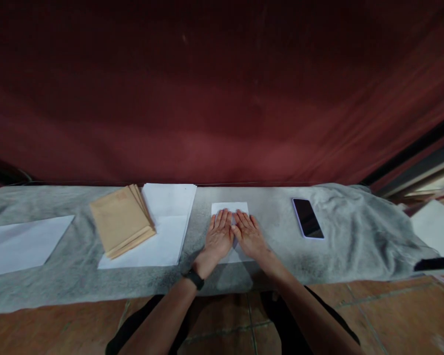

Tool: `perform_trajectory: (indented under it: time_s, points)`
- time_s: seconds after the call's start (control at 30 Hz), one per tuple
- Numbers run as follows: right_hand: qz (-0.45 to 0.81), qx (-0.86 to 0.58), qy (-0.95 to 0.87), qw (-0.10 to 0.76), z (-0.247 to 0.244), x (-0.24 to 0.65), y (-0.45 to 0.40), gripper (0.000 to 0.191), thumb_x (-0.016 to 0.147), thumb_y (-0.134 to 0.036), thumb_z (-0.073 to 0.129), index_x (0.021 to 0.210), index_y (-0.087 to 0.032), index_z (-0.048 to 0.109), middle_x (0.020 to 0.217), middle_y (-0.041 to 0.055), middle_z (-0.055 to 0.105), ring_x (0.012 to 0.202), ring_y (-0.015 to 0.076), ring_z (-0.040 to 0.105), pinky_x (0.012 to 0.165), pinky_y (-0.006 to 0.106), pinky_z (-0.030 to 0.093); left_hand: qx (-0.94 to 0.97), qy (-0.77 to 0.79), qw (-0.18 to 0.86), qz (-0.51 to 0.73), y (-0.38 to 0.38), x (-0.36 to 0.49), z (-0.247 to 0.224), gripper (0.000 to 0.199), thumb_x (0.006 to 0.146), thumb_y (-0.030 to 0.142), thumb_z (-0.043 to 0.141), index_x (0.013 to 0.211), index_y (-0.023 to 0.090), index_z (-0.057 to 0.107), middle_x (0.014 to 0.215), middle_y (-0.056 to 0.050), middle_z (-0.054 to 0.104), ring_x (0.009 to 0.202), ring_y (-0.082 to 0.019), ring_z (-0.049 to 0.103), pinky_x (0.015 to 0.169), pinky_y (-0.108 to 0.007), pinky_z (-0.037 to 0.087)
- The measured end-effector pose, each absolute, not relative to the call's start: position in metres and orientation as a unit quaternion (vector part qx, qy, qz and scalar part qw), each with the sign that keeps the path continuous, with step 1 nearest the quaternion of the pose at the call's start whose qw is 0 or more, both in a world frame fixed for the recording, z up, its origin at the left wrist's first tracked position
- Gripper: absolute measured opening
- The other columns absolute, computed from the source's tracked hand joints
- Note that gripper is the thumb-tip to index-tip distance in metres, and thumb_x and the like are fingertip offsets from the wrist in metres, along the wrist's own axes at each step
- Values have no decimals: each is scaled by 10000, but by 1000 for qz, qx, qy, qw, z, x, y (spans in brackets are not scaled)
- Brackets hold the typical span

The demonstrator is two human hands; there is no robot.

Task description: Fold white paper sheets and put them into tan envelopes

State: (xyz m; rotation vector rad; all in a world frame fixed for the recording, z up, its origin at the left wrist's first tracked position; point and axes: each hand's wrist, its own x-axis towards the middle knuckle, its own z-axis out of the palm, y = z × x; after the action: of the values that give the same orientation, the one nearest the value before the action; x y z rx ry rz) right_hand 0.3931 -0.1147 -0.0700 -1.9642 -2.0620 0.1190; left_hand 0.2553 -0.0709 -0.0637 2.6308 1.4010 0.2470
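A white sheet of paper (229, 206) lies on the grey cloth in front of me, partly covered by both hands. My left hand (219, 235) rests flat on its left half, fingers stretched out and pointing away from me. Beside it, my right hand (248, 237) lies flat on the right half, fingers also extended. The two thumbs come close together near the middle of the sheet. Whether the paper is folded under the palms is hidden. Neither hand grips anything.
To the left, brown envelopes (120, 219) lie stacked on white paper sheets (170, 236). Farther left is another white sheet (25, 244). A phone (308, 218) lies to the right on the grey cloth (274, 207). Dark red fabric (222, 108) hangs behind.
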Motion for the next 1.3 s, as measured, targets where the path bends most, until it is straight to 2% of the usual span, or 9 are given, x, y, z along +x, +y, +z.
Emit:
perform_trajectory:
  time_s: [0.13,0.33,0.6,0.77,0.87,0.97,1.03,1.13,1.3]
  points:
    - [35,-697,-701,145,-72,393,-97,544,1094,-384,266,1556,-142,419,1631,109,381,1518,262,352,1248,497,242,859,500,79,80,-55,262,-64,585,1014,243,309,1574,80,361,1653,-139,335,1567,-251,228,1288,-463,168]
    - [6,-736,-659,156,-77,396,-79,575,1083,-400,319,1560,-92,404,1620,163,385,1504,302,368,1237,509,244,822,555,73,104,-40,260,-64,591,1019,268,315,1555,27,376,1635,-191,344,1560,-275,247,1278,-468,173]
    - [-4,-770,-617,160,-72,418,-79,513,1061,-284,371,1514,-61,464,1570,180,476,1423,306,462,1189,479,316,791,583,100,153,-28,235,-54,562,1008,253,360,1486,-22,465,1553,-254,455,1487,-336,397,1234,-498,291]
    - [34,-779,-599,182,-60,432,-89,396,1026,-218,426,1355,-142,632,1355,157,666,1213,277,615,1039,408,461,773,570,189,204,-18,217,-52,488,961,178,421,1409,72,582,1378,-201,651,1304,-303,598,1154,-470,433]
    - [63,-736,-648,186,-56,437,-100,392,996,-122,427,1304,-174,665,1272,121,705,1149,234,647,1013,355,480,789,530,232,206,-23,206,-53,497,861,66,484,1313,153,673,1351,-131,680,1289,-257,607,1167,-421,435]
    - [80,-710,-673,194,-55,442,-114,377,972,-102,468,1264,-205,683,1268,87,706,1144,205,653,1008,318,490,807,483,260,216,-36,196,-55,467,835,79,531,1260,174,702,1382,-109,653,1326,-245,569,1176,-411,424]
    - [96,-706,-670,210,-56,446,-121,362,970,-113,476,1253,-203,682,1219,85,718,1113,197,667,1000,308,498,793,485,284,235,-45,192,-54,435,860,151,563,1276,175,687,1351,-115,660,1256,-248,609,1128,-412,465]
    - [111,-717,-650,225,-57,447,-129,339,961,-127,485,1222,-196,689,1139,84,731,1051,193,686,964,292,513,734,525,336,269,-54,191,-53,434,856,230,612,1285,199,672,1169,-90,720,989,-225,688,963,-382,542]
    - [99,-739,-636,200,-55,441,-134,283,975,-178,493,1149,-204,714,1077,88,731,947,200,706,880,280,531,584,569,471,336,-53,196,-51,393,752,272,725,1140,206,729,817,-14,720,743,-192,650,711,-290,499]
